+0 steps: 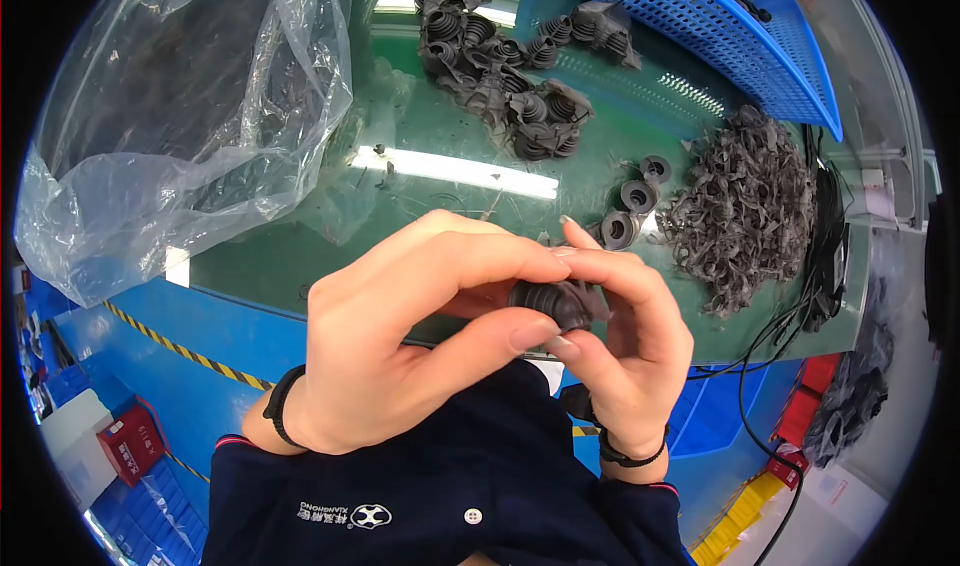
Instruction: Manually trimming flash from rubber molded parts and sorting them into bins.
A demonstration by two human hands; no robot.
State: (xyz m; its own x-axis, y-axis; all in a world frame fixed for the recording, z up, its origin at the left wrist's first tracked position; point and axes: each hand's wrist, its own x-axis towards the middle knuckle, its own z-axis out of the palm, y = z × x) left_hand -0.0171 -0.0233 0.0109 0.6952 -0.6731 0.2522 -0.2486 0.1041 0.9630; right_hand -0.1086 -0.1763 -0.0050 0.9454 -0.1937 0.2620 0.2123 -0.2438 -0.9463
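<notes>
Head view: trimming a rubber boot held in both hands

Head view – the left hand (400, 336) and right hand (625, 341) pinch one dark ribbed rubber boot (558, 303) between closed fingertips, above the green table (420, 181)'s near edge. It looks like flash-trimming in progress; the next move likely calls for peeling the thin edge – scrap pile (745, 201) lies right.

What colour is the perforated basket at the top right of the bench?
The basket is bright blue, seen in the head view.
</notes>
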